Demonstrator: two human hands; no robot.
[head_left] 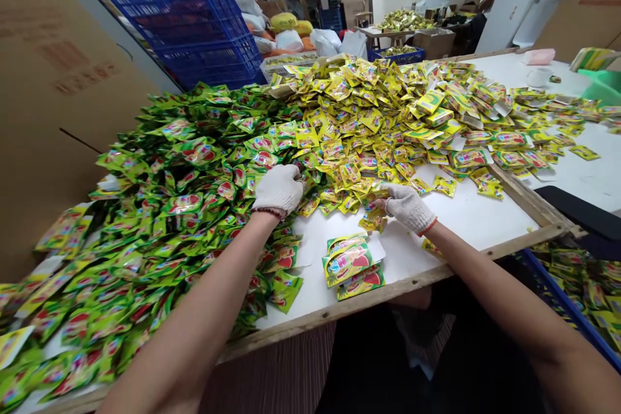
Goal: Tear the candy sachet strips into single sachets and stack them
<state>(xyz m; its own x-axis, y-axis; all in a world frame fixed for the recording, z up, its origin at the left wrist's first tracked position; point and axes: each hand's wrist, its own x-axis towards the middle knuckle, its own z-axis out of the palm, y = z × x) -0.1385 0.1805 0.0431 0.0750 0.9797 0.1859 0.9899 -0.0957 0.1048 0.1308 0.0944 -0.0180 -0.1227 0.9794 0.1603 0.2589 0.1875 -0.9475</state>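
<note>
My left hand (279, 191), in a white knit glove with bare fingertips, is closed at the border of two heaps, its fingertips on a green packet (313, 174). My right hand (407, 207), gloved alike, pinches a small yellow packet (376, 196). Left of my hands lies a large heap of green packets (189, 204) with a watermelon print. Beyond them rises a heap of yellow packets (359, 123). Between my forearms, a few folded printed cartons (352, 265) rest on the white tabletop (310, 233) near its edge.
A wooden rim (330, 314) edges the table. More flat cartons (470, 158) lie on the yellow heap's right side. Blue crates (174, 13) are stacked behind the green heap. A blue crate of packets (572, 301) stands low at right, below a dark flat object (579, 210).
</note>
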